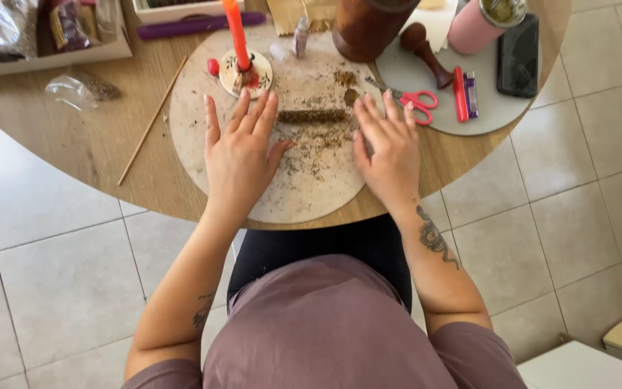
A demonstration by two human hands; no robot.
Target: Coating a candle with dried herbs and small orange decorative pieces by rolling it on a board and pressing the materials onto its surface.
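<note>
A dark, herb-coated stick (313,115) lies crosswise on a round pale board (304,194) strewn with crumbled dried herbs (318,144). My left hand (241,151) rests flat on the board with fingers spread, its fingertips just left of the stick's end. At the right end of the stick, my right hand (389,148) lies flat too, fingers apart. Neither hand grips anything.
A red candle (237,32) stands in a small round holder behind the board. Red-handled scissors (415,101), a red lighter (460,94), a purple lighter (471,94), a wooden stamp (426,50), a phone (518,54) and a pink cup (476,25) are at right. A thin wooden skewer (152,119) lies left.
</note>
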